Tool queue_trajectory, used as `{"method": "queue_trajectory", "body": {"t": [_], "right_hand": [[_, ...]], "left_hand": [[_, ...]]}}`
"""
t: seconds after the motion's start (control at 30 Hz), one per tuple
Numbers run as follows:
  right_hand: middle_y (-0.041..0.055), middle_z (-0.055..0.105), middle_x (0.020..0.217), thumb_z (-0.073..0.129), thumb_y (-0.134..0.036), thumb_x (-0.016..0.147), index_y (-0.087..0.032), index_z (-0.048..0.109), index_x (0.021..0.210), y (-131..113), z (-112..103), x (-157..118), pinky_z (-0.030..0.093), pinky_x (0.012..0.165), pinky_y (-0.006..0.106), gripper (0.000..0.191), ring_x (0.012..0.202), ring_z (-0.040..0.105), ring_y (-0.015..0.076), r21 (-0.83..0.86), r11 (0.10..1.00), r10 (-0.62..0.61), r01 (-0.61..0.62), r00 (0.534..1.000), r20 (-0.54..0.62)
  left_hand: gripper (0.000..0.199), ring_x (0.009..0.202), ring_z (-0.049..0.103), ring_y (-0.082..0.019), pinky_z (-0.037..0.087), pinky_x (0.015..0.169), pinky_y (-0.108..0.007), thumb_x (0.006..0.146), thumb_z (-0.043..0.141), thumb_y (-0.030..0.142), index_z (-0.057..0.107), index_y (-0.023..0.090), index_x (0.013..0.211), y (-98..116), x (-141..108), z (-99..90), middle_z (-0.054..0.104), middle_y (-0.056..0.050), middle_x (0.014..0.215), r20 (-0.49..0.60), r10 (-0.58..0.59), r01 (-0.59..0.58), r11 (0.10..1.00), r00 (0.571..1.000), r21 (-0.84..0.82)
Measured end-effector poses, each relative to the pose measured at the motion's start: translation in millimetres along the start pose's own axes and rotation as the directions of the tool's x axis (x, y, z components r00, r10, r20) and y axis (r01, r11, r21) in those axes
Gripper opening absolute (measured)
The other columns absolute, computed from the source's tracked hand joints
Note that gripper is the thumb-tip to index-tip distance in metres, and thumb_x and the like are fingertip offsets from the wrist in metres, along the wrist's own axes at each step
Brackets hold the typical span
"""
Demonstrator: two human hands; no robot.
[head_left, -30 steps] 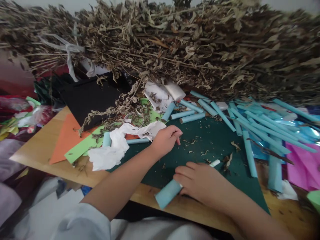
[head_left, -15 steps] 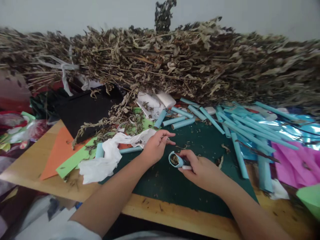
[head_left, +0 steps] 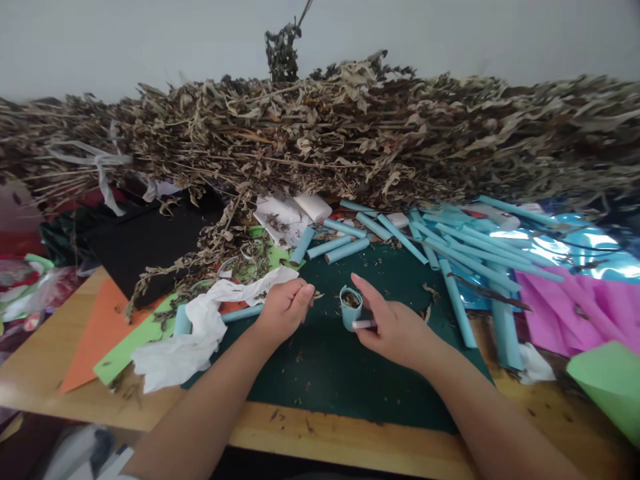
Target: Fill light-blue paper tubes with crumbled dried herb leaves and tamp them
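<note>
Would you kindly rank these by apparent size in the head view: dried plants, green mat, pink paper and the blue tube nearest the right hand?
1. Dried plants
2. Green mat
3. Pink paper
4. Blue tube, clearly smallest

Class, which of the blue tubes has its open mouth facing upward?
The short blue tube between the left hand and right hand, with dried leaf bits showing inside. None of the other blue tubes shows an upturned mouth.
</note>
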State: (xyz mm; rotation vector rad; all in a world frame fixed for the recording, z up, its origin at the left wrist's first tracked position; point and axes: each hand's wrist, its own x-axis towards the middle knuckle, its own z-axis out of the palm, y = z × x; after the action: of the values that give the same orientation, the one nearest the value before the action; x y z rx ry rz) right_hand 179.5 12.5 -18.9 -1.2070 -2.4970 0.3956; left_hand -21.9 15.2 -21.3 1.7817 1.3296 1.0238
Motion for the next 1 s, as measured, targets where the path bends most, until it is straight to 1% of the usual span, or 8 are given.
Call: {"method": "queue_trajectory", "body": {"t": [0.1,0.17,0.27,0.37,0.47,0.63,0.83,1.0], "right_hand": [[0.0027,0.061,0.09,0.046,-0.015,0.068,-0.026,0.018,0.126,2.2,0.7,-0.1,0.036,0.047,0.023,0.065,0.059,0.057,0.0165,0.007,0.998,-0.055,0.055,0.998,-0.026],[0.0028,0.06,0.095,0.048,-0.017,0.068,-0.027,0.028,0.12,2.4,0.5,0.3,0.038,0.049,0.024,0.057,0.059,0.058,0.0156,0.064,0.996,-0.053,0.055,0.998,-0.043],[0.003,0.062,0.086,0.051,-0.021,0.067,-0.023,0.036,0.111,1.4,1.2,0.2,0.041,0.049,0.024,0.046,0.056,0.058,0.0152,0.155,0.988,0.013,0.002,0.996,-0.094],[0.0039,0.062,0.081,0.05,-0.023,0.068,-0.019,0.035,0.107,0.5,3.7,-0.4,0.043,0.049,0.024,0.042,0.057,0.059,0.0153,0.205,0.978,0.071,-0.044,0.99,-0.126],[0.0045,0.062,0.084,0.05,-0.026,0.069,-0.019,0.035,0.102,0.9,5.9,-0.6,0.044,0.049,0.023,0.037,0.06,0.06,0.0149,0.245,0.967,0.103,-0.069,0.986,-0.129],[0.0025,0.062,0.078,0.051,-0.029,0.069,-0.019,0.035,0.099,1.4,4.1,-0.6,0.044,0.047,0.023,0.035,0.054,0.059,0.0145,0.264,0.961,0.116,-0.081,0.986,-0.121],[0.0032,0.062,0.076,0.051,-0.029,0.068,-0.018,0.037,0.098,1.0,3.2,-1.1,0.043,0.048,0.025,0.035,0.056,0.059,0.0161,0.228,0.971,0.102,-0.066,0.984,-0.149],[0.0029,0.062,0.077,0.052,-0.028,0.068,-0.018,0.038,0.099,0.9,4.5,-1.7,0.042,0.049,0.024,0.035,0.057,0.059,0.0163,0.199,0.979,0.089,-0.053,0.98,-0.176]], "left_hand": [[0.038,0.044,0.036,-0.007,0.029,0.046,-0.02,0.082,0.03,0.037,0.037,0.016,0.052,3.8,-0.1,-1.8,0.035,0.004,0.046,-0.032,0.037,-0.033,0.993,0.999,0.117],[0.033,0.049,0.037,-0.008,0.03,0.049,-0.02,0.083,0.028,0.034,0.041,0.016,0.059,5.8,-0.3,-1.8,0.036,0.004,0.051,-0.067,0.056,-0.049,0.993,0.996,0.109],[0.024,0.053,0.04,-0.008,0.032,0.052,-0.02,0.083,0.03,0.03,0.048,0.017,0.074,7.3,-1.0,-0.8,0.041,0.003,0.059,-0.093,0.07,-0.064,0.996,0.993,0.063],[0.02,0.051,0.042,-0.007,0.034,0.052,-0.02,0.081,0.034,0.027,0.051,0.017,0.083,6.3,0.1,1.0,0.044,0.002,0.062,-0.051,0.05,-0.05,0.999,0.997,0.003],[0.018,0.048,0.046,-0.006,0.037,0.052,-0.02,0.08,0.036,0.023,0.052,0.016,0.085,4.2,3.1,2.9,0.047,0.003,0.059,0.006,-0.022,0.023,0.993,1.0,-0.119],[0.02,0.058,0.056,-0.008,0.042,0.065,-0.021,0.076,0.042,0.019,0.053,0.016,0.093,5.5,5.4,3.5,0.055,0.002,0.058,0.021,-0.092,0.094,0.975,0.996,-0.199],[0.015,0.043,0.052,-0.005,0.041,0.048,-0.018,0.077,0.039,0.02,0.053,0.016,0.081,8.9,1.7,4.4,0.051,0.004,0.059,0.094,-0.058,0.074,0.981,0.994,-0.178],[0.006,0.04,0.051,-0.006,0.039,0.043,-0.018,0.078,0.039,0.022,0.043,0.017,0.077,3.3,1.9,4.7,0.049,0.007,0.053,0.118,-0.122,0.142,0.974,0.985,-0.174]]}}
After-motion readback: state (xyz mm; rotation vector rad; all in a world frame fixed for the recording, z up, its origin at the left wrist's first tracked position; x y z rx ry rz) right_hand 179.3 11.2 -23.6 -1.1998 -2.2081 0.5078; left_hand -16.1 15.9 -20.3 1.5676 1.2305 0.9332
